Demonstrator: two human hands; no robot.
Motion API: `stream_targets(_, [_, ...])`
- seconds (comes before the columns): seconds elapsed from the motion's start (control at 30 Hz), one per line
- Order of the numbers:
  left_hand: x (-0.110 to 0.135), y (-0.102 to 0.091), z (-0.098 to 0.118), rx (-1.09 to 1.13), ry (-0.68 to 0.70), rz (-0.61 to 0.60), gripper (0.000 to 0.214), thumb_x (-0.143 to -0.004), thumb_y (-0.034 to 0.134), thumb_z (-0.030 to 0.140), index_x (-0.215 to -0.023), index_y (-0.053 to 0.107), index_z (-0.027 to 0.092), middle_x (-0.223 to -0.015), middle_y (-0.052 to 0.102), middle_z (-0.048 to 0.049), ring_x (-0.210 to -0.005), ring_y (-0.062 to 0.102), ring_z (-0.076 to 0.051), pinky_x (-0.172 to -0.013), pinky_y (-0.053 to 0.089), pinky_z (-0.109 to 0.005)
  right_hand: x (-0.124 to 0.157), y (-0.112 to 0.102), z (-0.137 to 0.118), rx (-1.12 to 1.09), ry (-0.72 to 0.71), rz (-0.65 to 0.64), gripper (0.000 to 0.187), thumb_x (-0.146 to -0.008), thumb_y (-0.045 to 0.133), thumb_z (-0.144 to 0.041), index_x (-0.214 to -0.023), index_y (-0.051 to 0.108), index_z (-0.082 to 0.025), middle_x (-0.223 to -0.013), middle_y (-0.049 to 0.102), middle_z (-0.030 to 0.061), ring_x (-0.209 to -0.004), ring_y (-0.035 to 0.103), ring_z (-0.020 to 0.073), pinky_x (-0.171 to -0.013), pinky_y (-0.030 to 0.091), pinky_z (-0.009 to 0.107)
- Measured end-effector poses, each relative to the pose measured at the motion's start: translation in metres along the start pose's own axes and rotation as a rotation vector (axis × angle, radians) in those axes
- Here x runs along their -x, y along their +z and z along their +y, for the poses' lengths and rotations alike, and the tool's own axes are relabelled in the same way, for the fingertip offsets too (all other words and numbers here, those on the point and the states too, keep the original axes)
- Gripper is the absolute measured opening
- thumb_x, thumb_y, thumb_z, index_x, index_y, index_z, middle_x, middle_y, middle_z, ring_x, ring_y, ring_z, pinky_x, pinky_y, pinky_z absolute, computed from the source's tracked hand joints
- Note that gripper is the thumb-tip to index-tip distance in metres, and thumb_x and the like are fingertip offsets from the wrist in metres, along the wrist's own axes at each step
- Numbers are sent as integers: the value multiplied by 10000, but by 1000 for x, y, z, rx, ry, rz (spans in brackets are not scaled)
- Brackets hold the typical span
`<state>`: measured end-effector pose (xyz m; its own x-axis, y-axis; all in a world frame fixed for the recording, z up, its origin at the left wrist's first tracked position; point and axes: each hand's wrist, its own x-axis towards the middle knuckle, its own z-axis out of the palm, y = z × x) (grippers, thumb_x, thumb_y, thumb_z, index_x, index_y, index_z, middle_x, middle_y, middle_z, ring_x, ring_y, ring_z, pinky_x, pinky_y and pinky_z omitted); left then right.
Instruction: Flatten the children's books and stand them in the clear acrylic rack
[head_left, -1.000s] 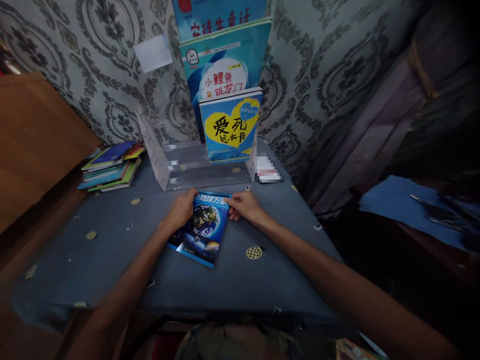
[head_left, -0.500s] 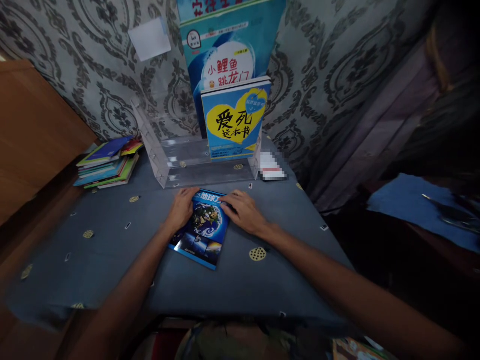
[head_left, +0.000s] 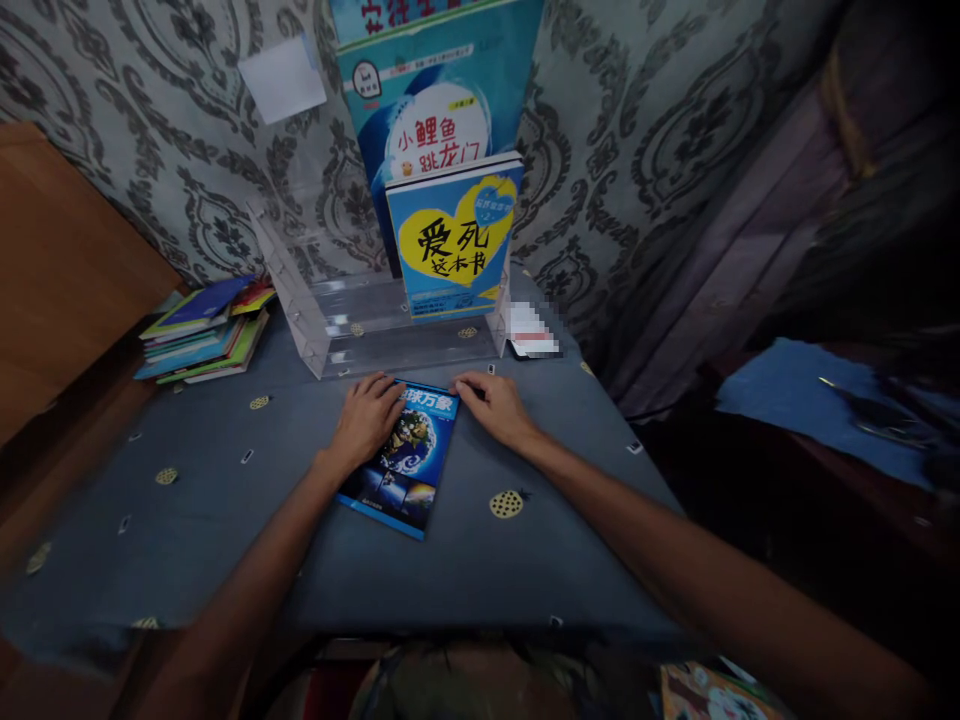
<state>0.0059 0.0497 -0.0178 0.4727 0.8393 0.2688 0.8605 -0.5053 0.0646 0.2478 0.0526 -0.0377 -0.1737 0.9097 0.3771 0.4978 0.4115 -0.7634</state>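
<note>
A dark blue book (head_left: 409, 490) with an earth picture on its cover lies on the cloth-covered table, slightly askew. My left hand (head_left: 367, 420) rests flat on the book's left side, fingers stretched out over part of the cover and title. At the top right corner of the book, my right hand (head_left: 495, 405) has its thumb and forefinger drawn together on the corner, the other fingers curled. Just behind is a clear acrylic rack (head_left: 300, 325). On its right side stands a blue book with a yellow heart (head_left: 454, 245), in front of a taller teal book (head_left: 442, 75).
A stack of books (head_left: 206, 330) lies at the table's back left. Right of the rack is a white, blurred-out item (head_left: 534, 330). Patterned cloth hangs behind the table (head_left: 247, 540). Blue fabric (head_left: 810, 410) with a dark object on it lies off to the right.
My left hand has slid further onto the cover and lies flatter. My right hand has moved off the cover to the top right corner, uncovering the title's end. The view has shifted slightly.
</note>
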Motion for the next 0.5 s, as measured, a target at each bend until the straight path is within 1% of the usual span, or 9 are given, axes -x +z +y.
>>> stream_targets(0.07, [0,-2,14,19,43,-33,352,-1028,461,337,-1310,636,219,-1395,627,-104,-1329,522,-282,-1087,436,-485,0,0,1,-29,11,6,226,-918,524,-211,-897,747,-184,-884,784,48,-794,689,204,-706,463,283])
stream_targets(0.13, [0,-2,30,35,78,-63,382,-1015,494,397,-1337,607,226,-1431,594,-114,-1341,516,-283,-1109,418,-490,0,0,1,-34,21,7,227,-921,524,-226,-906,746,-179,-879,783,50,-791,686,203,-703,462,282])
stream_targets(0.2, [1,-2,44,23,75,-88,483,-974,550,488,-1360,572,198,-1463,555,-158,-1388,472,-323,-1130,387,-533,0,0,1,-23,33,5,232,-924,525,-243,-924,746,-171,-877,781,56,-777,680,202,-696,459,284])
stream_targets(0.27, [2,-2,55,11,40,-118,600,-927,603,545,-1377,536,154,-1484,517,-215,-1426,422,-377,-1135,360,-584,0,0,0,-16,38,1,238,-927,523,-249,-932,746,-167,-880,781,60,-773,678,201,-689,455,283])
stream_targets(0.3, [2,-3,58,11,22,-132,630,-913,621,548,-1384,520,141,-1492,502,-233,-1436,407,-395,-1135,350,-605,0,0,-1,-13,38,1,239,-928,522,-249,-927,747,-168,-878,782,60,-772,678,200,-685,453,282])
stream_targets(0.37, [1,-6,60,18,9,-165,624,-902,647,509,-1389,505,145,-1505,484,-245,-1447,392,-405,-1133,343,-625,1,-1,-4,-7,39,-1,237,-931,524,-250,-911,748,-174,-865,784,56,-766,680,196,-680,450,279])
stream_targets(0.5, [-2,-18,51,36,74,-284,576,-853,703,354,-1368,527,163,-1543,454,-220,-1455,400,-373,-1139,372,-574,4,-4,-11,-38,50,-25,230,-942,525,-246,-935,744,-176,-814,786,44,-746,695,191,-681,458,274])
